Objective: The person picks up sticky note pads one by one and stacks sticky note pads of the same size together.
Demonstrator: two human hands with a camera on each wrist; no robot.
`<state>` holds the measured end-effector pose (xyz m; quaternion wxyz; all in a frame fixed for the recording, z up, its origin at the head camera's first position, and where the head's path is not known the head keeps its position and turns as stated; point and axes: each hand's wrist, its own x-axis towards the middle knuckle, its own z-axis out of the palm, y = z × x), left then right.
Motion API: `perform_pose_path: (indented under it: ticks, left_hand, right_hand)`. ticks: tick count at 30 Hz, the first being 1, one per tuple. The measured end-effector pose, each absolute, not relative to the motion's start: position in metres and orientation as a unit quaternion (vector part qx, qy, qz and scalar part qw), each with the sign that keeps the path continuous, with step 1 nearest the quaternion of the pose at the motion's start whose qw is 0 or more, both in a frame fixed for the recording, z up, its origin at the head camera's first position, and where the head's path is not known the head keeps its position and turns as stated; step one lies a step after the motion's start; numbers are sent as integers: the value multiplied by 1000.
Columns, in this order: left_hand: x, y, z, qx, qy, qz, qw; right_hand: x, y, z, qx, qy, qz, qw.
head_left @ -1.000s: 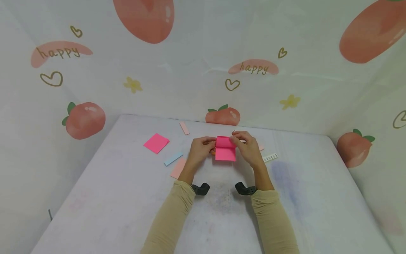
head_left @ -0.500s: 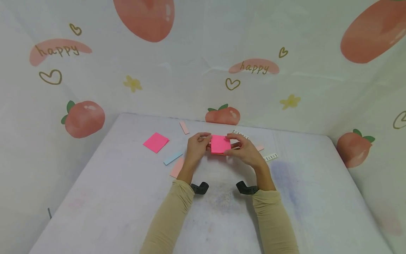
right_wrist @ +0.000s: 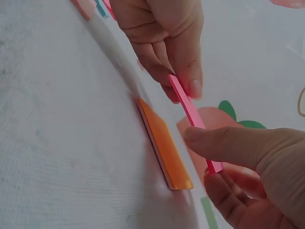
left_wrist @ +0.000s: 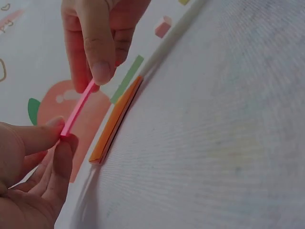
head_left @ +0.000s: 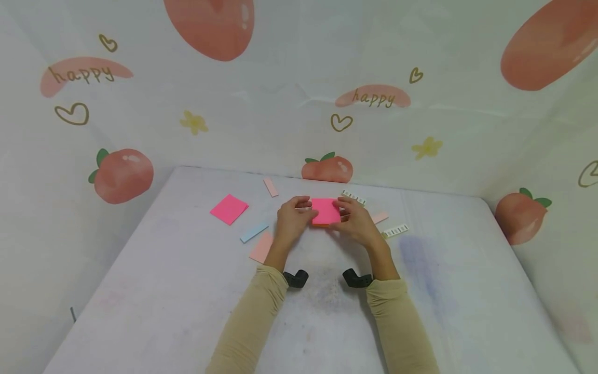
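Head view, left hand [head_left: 291,221]: forearm in a tan sleeve reaching forward over the table [head_left: 187,311]; fingers curled, thumb and fingertips pinching the left edge of the pink sticky-note pad [head_left: 325,211].
Head view, right hand [head_left: 353,222]: forearm in a tan sleeve, mirror pose; fingers curled, pinching the pad's right edge.
Head view, pad: held between both hands at the far middle of the table, face up, just above an orange pad that shows as a thin rim under its near edge.
Head view, surroundings: loose pink square note [head_left: 229,209] well to the left; blue strip [head_left: 254,233] and pale pink strip [head_left: 262,246] near the left hand; small pink strip [head_left: 271,187] further back; two white barcode labels [head_left: 395,230] and a pale pink strip [head_left: 379,217] to the right; peach-printed backdrop [head_left: 327,104] behind.

Left wrist view, left hand [left_wrist: 33,176]: thumb and forefinger closed on the near end of the pink pad [left_wrist: 77,109], seen edge-on.
Left wrist view, right hand [left_wrist: 97,43]: fingertips pinching the far end of the pad.
Left wrist view, orange pad [left_wrist: 116,119]: flat on the table, just below the pink pad, apart from it.

Right wrist view, right hand [right_wrist: 248,176]: thumb over and fingers under the pink pad [right_wrist: 193,119], gripping it.
Right wrist view, left hand [right_wrist: 164,43]: fingertips clamped on the pad's far end.
Right wrist view, orange pad [right_wrist: 165,143]: lies on the table beside the raised pink pad, not touching it.
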<state>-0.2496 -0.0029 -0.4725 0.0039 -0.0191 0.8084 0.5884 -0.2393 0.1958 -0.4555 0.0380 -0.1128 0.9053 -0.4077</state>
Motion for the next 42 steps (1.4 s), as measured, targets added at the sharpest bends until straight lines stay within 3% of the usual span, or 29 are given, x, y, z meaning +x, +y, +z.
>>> perform_pose_path:
  ticks: [27, 42]
  left_hand:
    - [-245, 0, -478, 1, 850, 525, 35]
    - [-242, 1, -476, 12, 853, 522, 22]
  right_hand:
    - [-238, 188, -468, -81, 931, -352, 57]
    - [-240, 192, -471, -104, 931, -345, 51]
